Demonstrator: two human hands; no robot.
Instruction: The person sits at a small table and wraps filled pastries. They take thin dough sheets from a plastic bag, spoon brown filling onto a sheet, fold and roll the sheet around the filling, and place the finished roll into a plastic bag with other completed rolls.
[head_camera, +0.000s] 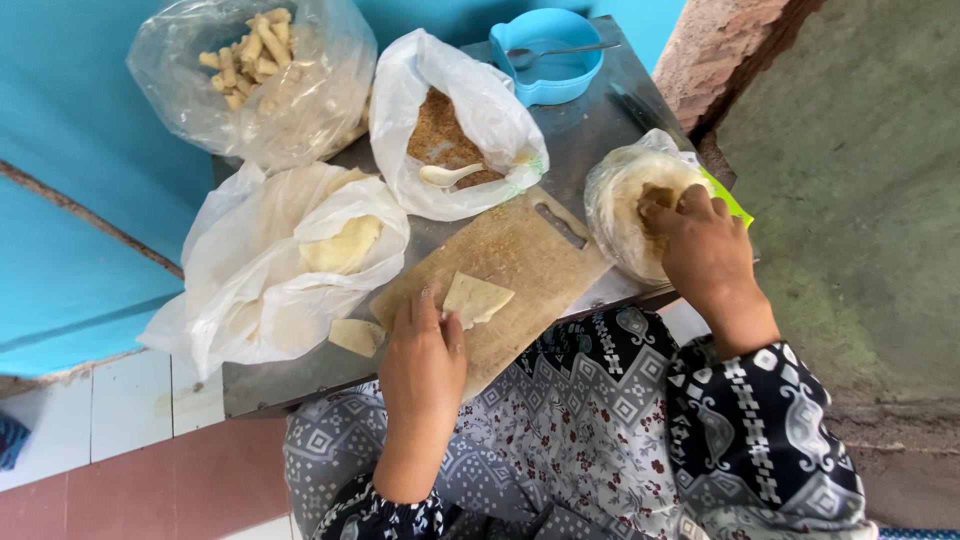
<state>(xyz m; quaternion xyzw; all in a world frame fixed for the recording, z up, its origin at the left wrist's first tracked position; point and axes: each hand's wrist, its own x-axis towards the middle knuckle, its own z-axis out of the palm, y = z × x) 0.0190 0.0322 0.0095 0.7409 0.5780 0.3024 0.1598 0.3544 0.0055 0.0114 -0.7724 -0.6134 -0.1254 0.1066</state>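
My left hand rests on a wooden cutting board, fingertips touching a pale square dough wrapper dusted with crumbs. Another wrapper piece lies just left of the board. My right hand reaches into a clear bag of brown filling at the table's right edge, fingers pinched in the filling. A white bag of brown crumbs with a white spoon stands behind the board.
A white bag with stacked pale wrappers sits at left. A clear bag of finished rolls stands at back left. A blue bowl with a metal spoon is at the back. The metal table meets a blue wall.
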